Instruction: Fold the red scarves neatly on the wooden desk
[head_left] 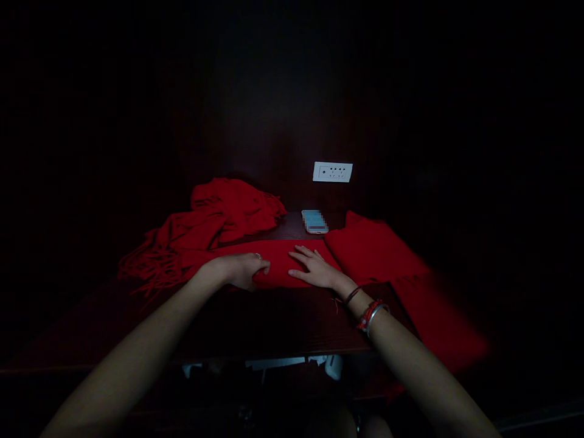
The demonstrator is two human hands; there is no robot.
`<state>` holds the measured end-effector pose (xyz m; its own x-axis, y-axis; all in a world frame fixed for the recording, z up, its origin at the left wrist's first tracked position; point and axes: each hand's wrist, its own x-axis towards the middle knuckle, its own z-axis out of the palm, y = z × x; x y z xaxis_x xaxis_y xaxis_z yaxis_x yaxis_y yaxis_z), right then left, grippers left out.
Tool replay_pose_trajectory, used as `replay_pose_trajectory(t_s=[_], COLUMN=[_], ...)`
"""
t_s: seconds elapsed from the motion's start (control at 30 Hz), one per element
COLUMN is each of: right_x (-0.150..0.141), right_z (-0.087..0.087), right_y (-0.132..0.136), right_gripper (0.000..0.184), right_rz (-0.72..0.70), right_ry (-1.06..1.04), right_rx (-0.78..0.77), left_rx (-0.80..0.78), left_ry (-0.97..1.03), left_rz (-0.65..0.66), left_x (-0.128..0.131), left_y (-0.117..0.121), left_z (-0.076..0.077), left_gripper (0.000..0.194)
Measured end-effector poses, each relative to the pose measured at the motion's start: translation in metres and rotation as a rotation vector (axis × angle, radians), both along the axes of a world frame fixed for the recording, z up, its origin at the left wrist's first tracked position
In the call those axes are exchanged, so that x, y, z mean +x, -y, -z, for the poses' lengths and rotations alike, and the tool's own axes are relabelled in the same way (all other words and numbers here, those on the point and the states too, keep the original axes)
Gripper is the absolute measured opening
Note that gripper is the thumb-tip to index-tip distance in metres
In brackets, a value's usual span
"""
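Left hand [241, 270] wears a ring [258, 257]; right forearm [413, 353], red bracelet [366, 315] and silver bangle [373, 314].

wall [269, 103]: dark, bore white socket plate [333, 172] | phone [314, 221]: lay on dark table [274, 325], screen pixelated | pale objects [276, 363]: showed below table's front edge, too dim to identify

The left arm [146, 350] and right arm [415, 359], both bare, reach forward and slant inward; the left hand [244, 271] is palm down with bent fingers, some hidden from view; the right hand [316, 271] is palm down, its fingers spread and pointing leftward; the hands sit near each other, slightly apart.
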<state>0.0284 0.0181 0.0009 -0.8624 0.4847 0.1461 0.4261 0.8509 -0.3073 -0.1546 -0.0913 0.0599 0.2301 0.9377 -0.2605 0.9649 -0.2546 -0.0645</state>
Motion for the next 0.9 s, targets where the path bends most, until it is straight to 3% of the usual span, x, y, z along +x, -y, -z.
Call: replay_pose_trajectory(t_s=[0.1, 0.2, 0.43, 0.6, 0.7, 0.9], right_x=[-0.001, 0.0, -0.001, -0.006, -0.009, -0.015], right_z=[-0.001, -0.001, 0.002, -0.007, -0.011, -0.003], right_y=[0.002, 0.002, -0.002, 0.015, 0.027, 0.029], right_gripper=[0.068, 0.069, 0.065, 0.05, 0.044, 0.019], right_rz=[-0.07, -0.093, -0.11, -0.251, -0.334, -0.25], right_ry=[-0.005, 0.081, 0.062, -0.164, -0.183, -0.049], right_rx=[-0.026, -0.044, 0.0, 0.102, 0.202, 0.466], left_rx=[-0.024, 0.008, 0.257, 0.295, 0.297, 0.319], left_ry=[-0.096, -0.125, -0.077, 0.088, 0.102, 0.017], left_rz=[-0.052, 0.008, 0.099, 0.155, 0.152, 0.086], left_x=[0.004, 0.001, -0.029, -0.04, -0.046, -0.05], left_y=[0.001, 0.002, 0.014, 0.008, 0.006, 0.013], left_z=[0.001, 0.006, 0.016, 0.014, 0.012, 0.006], left_gripper=[0.028, 0.024, 0.036, 0.014, 0.015, 0.015])
